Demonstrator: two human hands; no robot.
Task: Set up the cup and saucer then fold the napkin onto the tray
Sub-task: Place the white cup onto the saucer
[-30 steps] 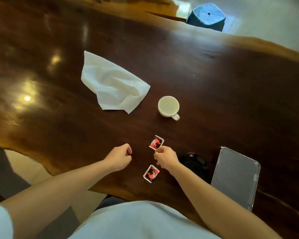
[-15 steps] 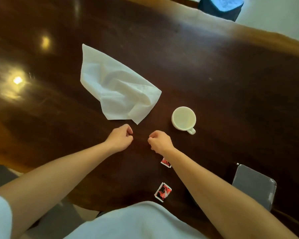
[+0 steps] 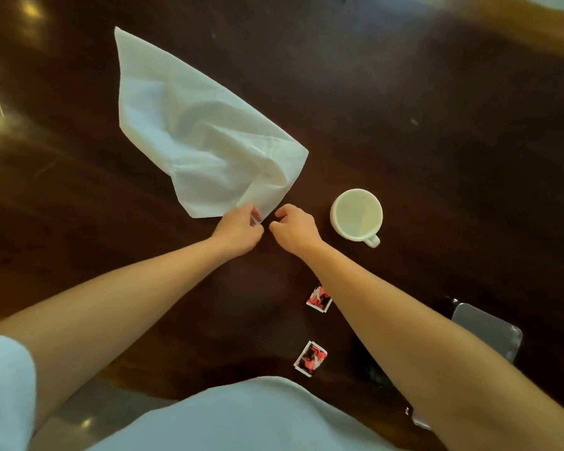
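A crumpled white napkin [image 3: 202, 138] lies on the dark wooden table [image 3: 437, 131]. My left hand [image 3: 238, 231] pinches the napkin's near corner. My right hand [image 3: 295, 227] is curled just to the right of that corner, a small gap from the cloth, with nothing visible in it. A white cup [image 3: 356, 218] stands upright to the right of my right hand, its handle pointing toward me. The grey tray [image 3: 489, 333] shows at the right edge, partly behind my right forearm. The dark saucer is mostly hidden by that forearm.
Two small red-and-white sachets [image 3: 319, 299] [image 3: 310, 358] lie on the table near its front edge, left of my right forearm. The table's near edge runs just in front of my body.
Both hands moved forward across the table, away from the sachets, to the napkin. My left hand has taken hold of the napkin's near corner. My head leaned forward, so everything looks closer.
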